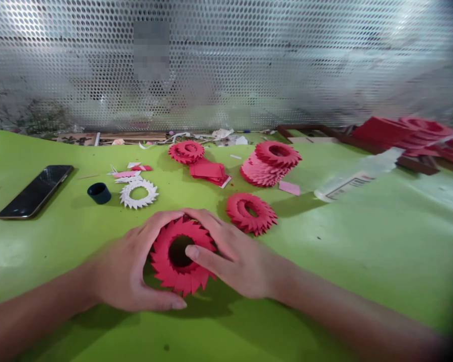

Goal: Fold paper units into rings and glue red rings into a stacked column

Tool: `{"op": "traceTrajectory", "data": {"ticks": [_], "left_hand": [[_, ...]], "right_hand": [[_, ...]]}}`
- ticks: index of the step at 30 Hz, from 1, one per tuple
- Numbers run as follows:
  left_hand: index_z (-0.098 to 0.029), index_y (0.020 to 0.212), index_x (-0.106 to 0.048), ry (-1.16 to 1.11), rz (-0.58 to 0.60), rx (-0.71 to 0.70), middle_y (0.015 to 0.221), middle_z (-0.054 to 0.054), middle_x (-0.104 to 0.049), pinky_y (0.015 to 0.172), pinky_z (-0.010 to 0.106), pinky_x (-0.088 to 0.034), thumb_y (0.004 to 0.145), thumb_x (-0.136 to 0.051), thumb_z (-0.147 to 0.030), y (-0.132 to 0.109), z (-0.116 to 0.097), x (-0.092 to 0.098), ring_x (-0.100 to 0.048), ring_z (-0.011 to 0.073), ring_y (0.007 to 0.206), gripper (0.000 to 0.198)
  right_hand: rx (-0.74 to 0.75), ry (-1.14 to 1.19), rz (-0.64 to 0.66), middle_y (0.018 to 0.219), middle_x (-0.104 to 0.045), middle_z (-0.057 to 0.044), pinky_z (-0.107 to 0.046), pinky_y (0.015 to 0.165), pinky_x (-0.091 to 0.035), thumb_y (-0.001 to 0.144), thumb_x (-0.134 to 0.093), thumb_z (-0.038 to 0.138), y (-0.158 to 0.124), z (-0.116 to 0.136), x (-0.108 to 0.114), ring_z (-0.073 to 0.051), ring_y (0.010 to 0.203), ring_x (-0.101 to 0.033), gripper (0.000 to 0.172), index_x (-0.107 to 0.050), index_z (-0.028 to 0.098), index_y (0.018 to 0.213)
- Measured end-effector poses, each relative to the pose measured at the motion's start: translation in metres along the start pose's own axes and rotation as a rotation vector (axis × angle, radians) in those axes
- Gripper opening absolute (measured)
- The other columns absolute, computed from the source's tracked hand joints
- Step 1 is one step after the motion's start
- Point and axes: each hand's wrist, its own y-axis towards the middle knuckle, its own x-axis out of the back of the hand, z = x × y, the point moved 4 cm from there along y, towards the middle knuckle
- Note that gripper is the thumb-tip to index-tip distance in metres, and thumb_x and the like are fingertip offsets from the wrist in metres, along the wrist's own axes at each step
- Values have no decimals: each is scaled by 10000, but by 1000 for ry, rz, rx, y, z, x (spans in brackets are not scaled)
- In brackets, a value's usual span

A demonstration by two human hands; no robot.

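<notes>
Both my hands cup a red serrated paper ring (162,259) on the green tabletop (335,251). My left hand (130,261) curves around its left side, and my right hand (230,256) presses over its right side, with the thumb reaching the dark central hole. Just beyond my right fingers lies a similar red ring (251,213). Farther back stand a tall stack of red rings (268,163) and a smaller red ring stack (186,152), with a pile of red paper pieces (207,171) between them.
A black smartphone (35,192), a dark blue cap (98,193) and a white serrated paper ring (138,193) lie to the left. A plastic bottle (357,173) lies at the right. More red paper stacks (400,136) sit far right, before a perforated metal sheet (226,60).
</notes>
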Motion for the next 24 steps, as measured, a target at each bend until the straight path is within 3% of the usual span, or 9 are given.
{"op": "traceTrajectory", "data": {"ticks": [8, 14, 17, 20, 24], "left_hand": [[-317, 1568, -232, -32, 13, 24, 1560, 121, -487, 1114, 501, -533, 734, -863, -583, 1, 2, -2, -581, 364, 1349, 1079], [-274, 1523, -324, 5, -42, 115, 1493, 156, -556, 1033, 557, -574, 622, -894, -676, 2, 6, 0, -643, 418, 1256, 1140], [-277, 1527, -325, 7, -38, 113, 1495, 153, -552, 1063, 572, -549, 625, -887, -694, 4, 5, 0, -635, 407, 1262, 1142], [-267, 1516, -350, 2, -27, 84, 1500, 146, -543, 1100, 549, -523, 662, -883, -656, 7, 1, 1, -602, 388, 1305, 1079], [-262, 1512, -356, -49, -13, 54, 1505, 139, -536, 1126, 530, -506, 637, -908, -628, 8, -2, 2, -581, 384, 1328, 1097]], "right_hand": [[24, 63, -69, 1324, -677, -139, -452, 946, -584, 1059, -410, 582, 5, 1, -4, -266, 1104, -698, 561, -510, 181, 1439], [-1, -88, -91, 1496, -574, -195, -595, 1088, -476, 1025, -388, 677, 2, -3, 7, -366, 1339, -574, 735, -425, 147, 1533], [0, -53, -52, 1464, -598, -187, -551, 1034, -524, 1018, -402, 687, 2, -7, 9, -340, 1275, -620, 740, -403, 166, 1543], [103, -36, 3, 1397, -632, -192, -511, 990, -551, 967, -469, 743, 5, -9, 4, -325, 1200, -651, 816, -428, 143, 1519], [219, -67, -27, 1446, -588, -227, -543, 1082, -486, 914, -504, 801, 5, -12, 0, -353, 1279, -599, 950, -401, 93, 1540]]}}
